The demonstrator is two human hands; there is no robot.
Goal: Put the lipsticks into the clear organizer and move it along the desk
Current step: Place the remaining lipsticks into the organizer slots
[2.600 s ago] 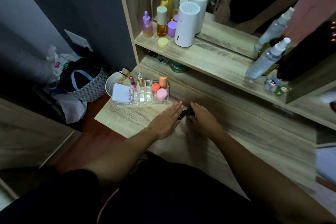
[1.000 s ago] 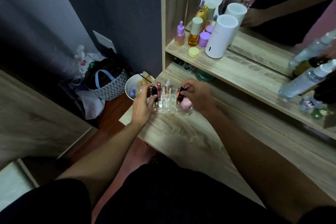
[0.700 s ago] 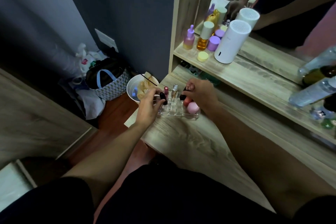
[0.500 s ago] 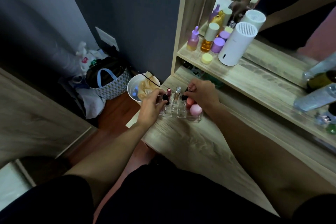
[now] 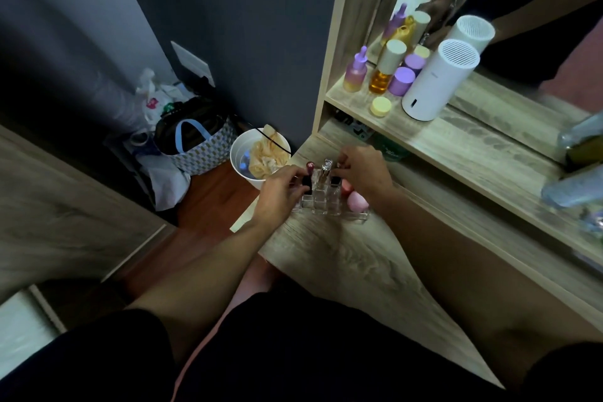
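Note:
The clear organizer (image 5: 328, 209) stands at the left end of the wooden desk (image 5: 342, 264). A pink-capped lipstick (image 5: 309, 167) and a silver-topped one (image 5: 326, 165) stand upright in its back slots. My left hand (image 5: 279, 192) pinches a black lipstick (image 5: 306, 182) that sits down in a left slot. My right hand (image 5: 363, 170) holds another black lipstick (image 5: 335, 181) in a slot further right. A pink makeup sponge (image 5: 356, 201) and an orange one, mostly hidden by my right hand, fill the organizer's right compartment.
A shelf (image 5: 456, 140) above the desk carries a white cylinder (image 5: 435, 81), several small bottles (image 5: 357, 70) and jars, with a mirror behind. On the floor to the left are a white bin (image 5: 257, 153) and a patterned bag (image 5: 199, 147). Spray bottles (image 5: 577, 186) lie at the right.
Both hands picked the two black lipsticks up off the desk, carried them to the organizer and lowered them into slots. The view has shifted left, toward the desk's end.

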